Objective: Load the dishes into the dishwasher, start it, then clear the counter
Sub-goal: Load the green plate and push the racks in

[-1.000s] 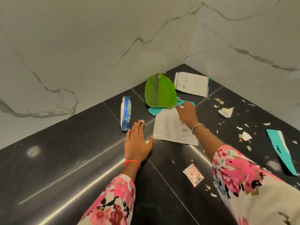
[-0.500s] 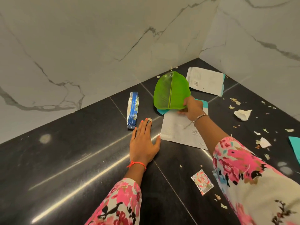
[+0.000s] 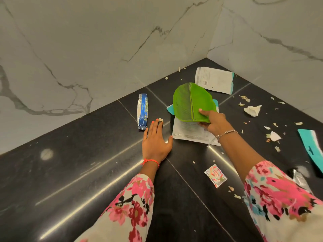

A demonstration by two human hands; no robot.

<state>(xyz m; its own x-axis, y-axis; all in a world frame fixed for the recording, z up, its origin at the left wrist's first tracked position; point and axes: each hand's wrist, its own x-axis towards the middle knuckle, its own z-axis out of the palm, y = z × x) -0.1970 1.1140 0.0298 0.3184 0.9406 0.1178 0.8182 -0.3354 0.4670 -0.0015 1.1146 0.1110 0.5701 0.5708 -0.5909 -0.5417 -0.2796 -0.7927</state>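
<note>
one leaf plate now raised in right grip, left grip flat, two white pouches

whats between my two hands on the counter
A flat white packet lies on the black counter between the left hand and the right hand, which grips the green leaf-shaped plate; head view.

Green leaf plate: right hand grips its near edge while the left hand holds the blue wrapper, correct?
No. The head view shows the left hand flat on the counter beside the blue wrapper, not holding it. The right hand does grip the near edge of the green leaf plate.
</note>
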